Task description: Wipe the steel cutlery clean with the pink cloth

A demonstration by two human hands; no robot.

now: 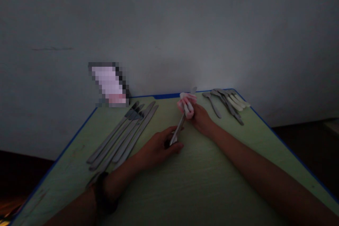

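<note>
My left hand (169,141) is closed around the handle end of a metal table knife (180,124), which points away from me above the table. Around the knife's upper part is a crumpled pink and white cloth (186,106), gripped by my right hand (200,118). The blade tip shows past the cloth. Left of my hands lie several metal table knives (124,136) side by side, blades toward the wall; my left forearm hides some handle ends. To the right lie several spoons (225,100), some with pale handles.
The light green table (190,187) has a blue edge and stands against a grey wall (169,24). At the back left corner a pixelated, phone-like upright object (109,83) leans by the wall. The room is dim.
</note>
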